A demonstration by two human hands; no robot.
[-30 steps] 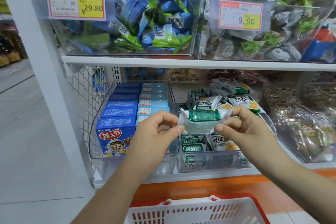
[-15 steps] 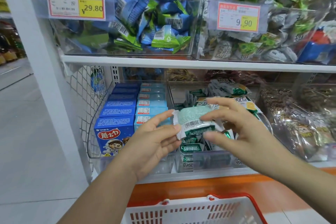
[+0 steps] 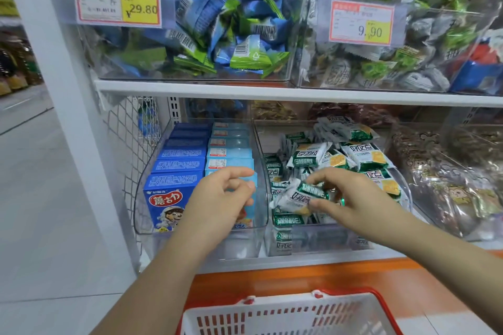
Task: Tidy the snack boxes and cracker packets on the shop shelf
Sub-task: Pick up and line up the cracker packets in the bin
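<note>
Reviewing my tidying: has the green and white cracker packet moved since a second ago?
Yes, the green and white cracker packet dropped towards the clear plastic bin, held by the right hand alone.

Left hand (image 3: 223, 198) and right hand (image 3: 351, 198) were both bare. Behind them, left forearm (image 3: 168, 275) and right forearm (image 3: 435, 247) were bare too: slim, uncovered all the way to the frame edge, each widening away from its hand.

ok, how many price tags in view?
2. The 29.80 price tag is on the upper-left bin of blue and green packets; the 9.90 price tag is on the upper-right bin. Others lower down may be hidden.
</note>
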